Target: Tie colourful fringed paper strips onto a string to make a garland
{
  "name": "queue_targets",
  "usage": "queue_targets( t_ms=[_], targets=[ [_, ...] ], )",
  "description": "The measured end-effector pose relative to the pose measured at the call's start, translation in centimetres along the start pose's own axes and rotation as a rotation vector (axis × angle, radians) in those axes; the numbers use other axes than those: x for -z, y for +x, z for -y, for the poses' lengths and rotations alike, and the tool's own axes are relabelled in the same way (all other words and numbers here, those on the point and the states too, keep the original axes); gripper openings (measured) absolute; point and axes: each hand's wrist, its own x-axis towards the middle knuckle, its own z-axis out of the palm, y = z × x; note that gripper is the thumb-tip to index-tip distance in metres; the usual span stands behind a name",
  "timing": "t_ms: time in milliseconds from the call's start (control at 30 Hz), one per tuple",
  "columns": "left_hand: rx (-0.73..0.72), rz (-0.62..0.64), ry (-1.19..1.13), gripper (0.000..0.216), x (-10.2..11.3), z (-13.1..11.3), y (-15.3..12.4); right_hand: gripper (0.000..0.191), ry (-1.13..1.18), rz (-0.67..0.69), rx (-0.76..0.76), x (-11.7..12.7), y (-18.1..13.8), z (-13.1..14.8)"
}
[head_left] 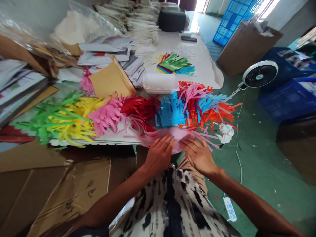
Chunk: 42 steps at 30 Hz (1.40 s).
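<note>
My left hand and my right hand lie side by side on a pink fringed paper piece at the table's near edge, fingers pressed flat on it. Just beyond it lie heaps of cut fringed paper: blue, red, orange, pink, yellow and green. A crumpled white wad sits right of my right hand.
A clear plastic box and a tan envelope stand behind the heaps. Another coloured stack lies farther back. Cardboard fills the left foreground. A fan, blue crates and a power strip are on the green floor at right.
</note>
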Motion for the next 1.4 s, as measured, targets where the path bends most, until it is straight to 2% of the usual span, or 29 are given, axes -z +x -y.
queue_targets(
  t_ms=[133, 267, 400, 533, 633, 800, 900, 1000, 1100, 1200, 1400],
  targets=[
    [-0.029, -0.034, -0.145, 0.041, 1.2, 0.7, -0.4, 0.031, 0.080, -0.040, 0.011, 1.0, 0.1, -0.5],
    [0.070, -0.028, -0.249, 0.031, 2.4, 1.2, 0.2, 0.024, 0.221, 0.055, -0.112, 1.9, 1.3, -0.8],
    [0.141, -0.002, -0.266, 0.022, 3.3, 2.0, 0.9, 0.027, 0.344, 0.129, -0.236, 1.8, 2.9, -1.8],
    [0.241, -0.020, -0.233, 0.023, 3.9, 2.5, 1.1, 0.037, 0.349, 0.192, -0.270, 1.5, 4.2, -2.4],
    [0.239, -0.063, -0.155, 0.019, 4.0, 1.9, 1.0, 0.036, 0.305, 0.186, -0.275, 1.8, 4.1, -2.5],
    [0.072, -0.106, -0.136, 0.013, 2.5, -0.8, 1.5, 0.024, 0.245, 0.163, -0.145, 4.0, 1.6, -3.8],
    [0.012, -0.117, -0.174, 0.016, 0.7, -2.1, 2.5, 0.022, 0.164, 0.212, -0.137, 5.3, -0.3, -4.9],
    [-0.014, -0.056, -0.193, 0.017, -0.5, -2.4, 3.5, 0.022, 0.120, 0.224, -0.154, 5.8, -1.2, -5.2],
    [-0.022, 0.032, -0.189, 0.021, -0.4, -1.6, 3.7, 0.021, 0.092, 0.196, -0.166, 5.1, -0.8, -4.6],
    [-0.026, 0.090, -0.164, 0.023, 0.9, 0.0, 3.3, 0.020, 0.068, 0.138, -0.137, 3.7, 0.3, -3.4],
    [0.039, 0.084, -0.140, 0.018, 3.6, 2.7, 2.1, 0.024, 0.065, 0.079, -0.105, 2.1, 1.5, -2.2]
  ],
)
